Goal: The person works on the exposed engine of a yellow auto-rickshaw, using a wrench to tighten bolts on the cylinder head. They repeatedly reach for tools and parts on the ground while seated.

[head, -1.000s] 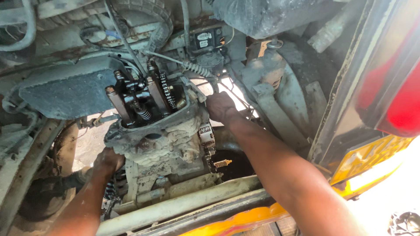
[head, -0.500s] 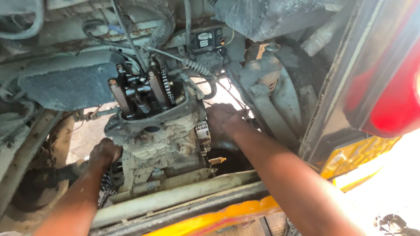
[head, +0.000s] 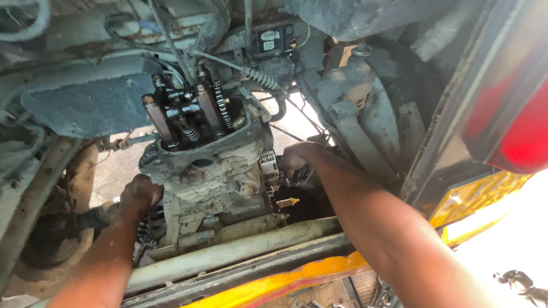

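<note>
The engine (head: 211,171) sits in the middle, dirty grey, its top open and showing springs (head: 190,132) and a chain (head: 221,104). The left hand (head: 140,193) presses its left side. The right hand (head: 297,162) reaches its right side; both grips I cannot tell.

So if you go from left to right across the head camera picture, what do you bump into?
Left hand → greasy engine block with its open top → right hand → grey metal frame post → red panel.
</note>
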